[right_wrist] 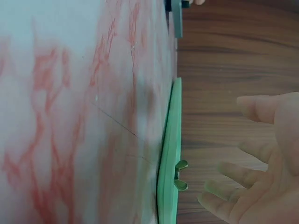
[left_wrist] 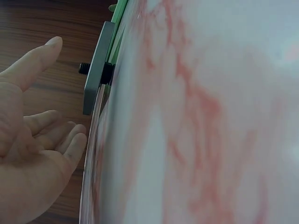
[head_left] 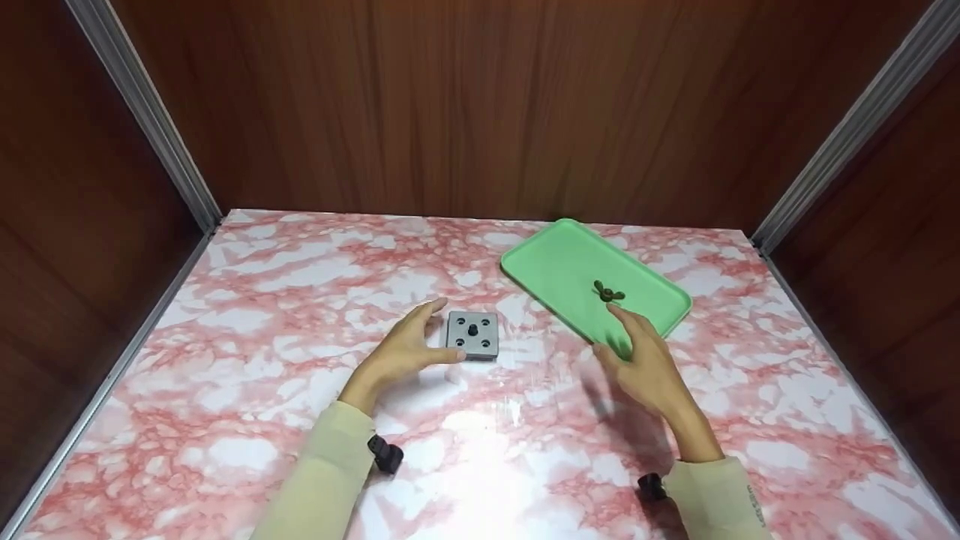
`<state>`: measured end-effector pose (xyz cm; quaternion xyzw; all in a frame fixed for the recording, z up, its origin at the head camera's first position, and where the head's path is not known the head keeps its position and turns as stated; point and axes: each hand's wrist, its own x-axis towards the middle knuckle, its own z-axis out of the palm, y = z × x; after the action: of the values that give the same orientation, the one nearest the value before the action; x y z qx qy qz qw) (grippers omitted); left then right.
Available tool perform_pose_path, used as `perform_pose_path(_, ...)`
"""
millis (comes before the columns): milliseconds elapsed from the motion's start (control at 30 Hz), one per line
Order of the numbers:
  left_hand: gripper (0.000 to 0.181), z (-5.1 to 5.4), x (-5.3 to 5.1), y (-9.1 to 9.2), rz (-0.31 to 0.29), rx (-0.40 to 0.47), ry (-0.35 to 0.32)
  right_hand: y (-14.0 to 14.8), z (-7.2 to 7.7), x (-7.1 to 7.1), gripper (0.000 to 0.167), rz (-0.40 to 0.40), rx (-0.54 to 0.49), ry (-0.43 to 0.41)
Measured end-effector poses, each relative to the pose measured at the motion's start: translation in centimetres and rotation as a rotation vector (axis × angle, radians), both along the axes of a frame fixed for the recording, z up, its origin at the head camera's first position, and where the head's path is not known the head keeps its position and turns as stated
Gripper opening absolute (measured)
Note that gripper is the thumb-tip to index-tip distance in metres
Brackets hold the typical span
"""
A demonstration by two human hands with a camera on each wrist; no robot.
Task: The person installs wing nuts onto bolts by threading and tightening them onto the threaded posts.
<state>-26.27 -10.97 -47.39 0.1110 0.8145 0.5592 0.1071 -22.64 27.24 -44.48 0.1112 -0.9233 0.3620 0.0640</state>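
A: Markings on record?

B: Small dark lettering (head_left: 756, 505) runs along the right sleeve (head_left: 709, 495); it is turned sideways and too small to read

A: Condition of the left hand (head_left: 405, 346)?

B: Spread, thumb well apart from the fingers, held around the left side of a square grey plate (head_left: 485, 332). The thumb tip overlaps the plate's near corner in the head view; contact cannot be confirmed

A: And the plate?

B: On the desk (head_left: 262, 337), left of the tray; four holes near its corners, a black bolt (head_left: 472, 330) standing up at the centre

A: Right hand (head_left: 646, 369)?

B: Also spread, above the near edge of the green tray (head_left: 559, 262). Its index fingertip is just beside the wing nut (head_left: 608, 293); the right wrist view shows a gap between them

A: Position of the wing nut?

B: Lying in the tray, both wings tilted upward
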Motion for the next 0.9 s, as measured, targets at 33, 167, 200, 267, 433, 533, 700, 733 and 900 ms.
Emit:
perform_pose_path(33, 0.105, 0.0, 0.0, 0.1, -0.003, -0.003, -0.004, 0.0, -0.1, -0.1, 0.067, -0.001, -0.008, 0.002)
perform_pose_path(167, 0.104, -0.2, -0.2, 0.2, -0.019, 0.003, -0.032, 0.0, -0.2, -0.2, 0.066, -0.004, -0.027, 0.014)
perform_pose_path(200, 0.104, -0.3, -0.2, 0.2, -0.022, 0.010, -0.039, 0.0, -0.2, -0.3, 0.066, -0.006, -0.030, 0.016)
perform_pose_path(267, 0.103, -0.4, -0.3, 0.1, -0.026, 0.024, -0.053, 0.0, -0.3, -0.4, 0.066, -0.007, -0.033, 0.017)
perform_pose_path(433, 0.101, -0.8, -0.5, 0.2, -0.027, 0.091, -0.083, -0.1, -0.3, -0.5, 0.065, -0.017, -0.042, 0.003)
perform_pose_path(533, 0.100, -1.0, -0.6, 0.4, -0.024, 0.128, -0.093, -0.3, -0.3, -0.6, 0.065, -0.017, -0.048, -0.001)
perform_pose_path(700, 0.098, -1.1, -0.7, 0.6, -0.004, 0.122, -0.087, -0.4, -0.4, -0.9, 0.064, -0.016, -0.055, -0.001)
perform_pose_path(733, 0.099, -1.1, -0.7, 0.6, 0.002, 0.116, -0.089, -0.5, -0.4, -1.0, 0.064, -0.017, -0.061, -0.003)
perform_pose_path(900, 0.098, -0.9, -0.7, 0.9, 0.025, 0.090, -0.106, -0.4, -0.5, -1.4, 0.063, -0.022, -0.094, -0.012)
